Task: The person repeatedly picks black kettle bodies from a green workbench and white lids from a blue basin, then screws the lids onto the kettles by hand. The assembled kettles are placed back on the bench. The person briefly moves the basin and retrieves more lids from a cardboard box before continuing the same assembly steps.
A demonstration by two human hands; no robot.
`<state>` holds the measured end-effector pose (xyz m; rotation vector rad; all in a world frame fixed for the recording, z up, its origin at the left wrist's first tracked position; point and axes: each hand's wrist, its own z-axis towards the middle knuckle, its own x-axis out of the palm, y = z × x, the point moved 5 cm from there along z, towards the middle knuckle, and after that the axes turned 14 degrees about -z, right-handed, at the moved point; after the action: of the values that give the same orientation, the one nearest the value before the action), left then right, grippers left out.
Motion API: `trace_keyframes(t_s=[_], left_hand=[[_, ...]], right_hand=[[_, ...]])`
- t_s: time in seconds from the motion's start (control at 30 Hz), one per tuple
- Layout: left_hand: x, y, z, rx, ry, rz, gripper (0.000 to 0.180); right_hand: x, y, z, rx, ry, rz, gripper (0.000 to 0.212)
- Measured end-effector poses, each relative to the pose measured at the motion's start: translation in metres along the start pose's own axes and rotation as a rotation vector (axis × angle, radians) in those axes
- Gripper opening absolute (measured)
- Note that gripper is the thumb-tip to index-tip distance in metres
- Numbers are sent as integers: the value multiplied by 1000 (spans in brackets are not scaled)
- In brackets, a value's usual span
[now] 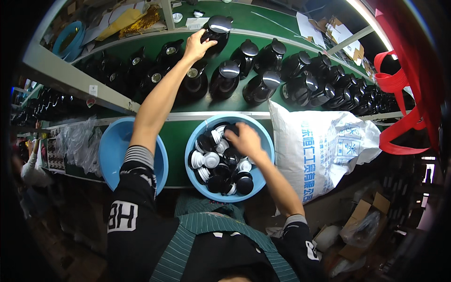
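My left hand (198,45) reaches far up onto the green conveyor belt (263,23) and grips a black jug (215,31) with a glossy lid. My right hand (243,139) is down inside a blue basin (198,181) full of black and white lids (221,167), its fingers closed over a black lid at the far side. Several more black jugs (256,70) stand in a row across the belt, some with lids, some with open mouths (192,73).
A second blue basin (109,152) sits to the left, partly under my left arm. A large white woven sack (319,150) lies to the right. Red bag handles (397,113) hang at the right. Clear plastic bags (80,141) lie at the left, cardboard boxes (371,211) lower right.
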<state>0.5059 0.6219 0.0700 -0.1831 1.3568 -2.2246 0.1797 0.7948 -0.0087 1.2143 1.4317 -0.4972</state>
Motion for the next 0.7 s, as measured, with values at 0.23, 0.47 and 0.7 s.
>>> trace_keyframes(t_s=[0.23,0.47,0.7], left_hand=[[-22,132,1,-555,236,265,57],[-36,-3,-124,-330,181,843,97],[-72,-7,-178,-392,24,338,45]], right_hand=[[91,28,27,-129,-174,-336,74],[82,-7,45,-84,49,-331,74],[-60,58,40,-295,-157,178,63]])
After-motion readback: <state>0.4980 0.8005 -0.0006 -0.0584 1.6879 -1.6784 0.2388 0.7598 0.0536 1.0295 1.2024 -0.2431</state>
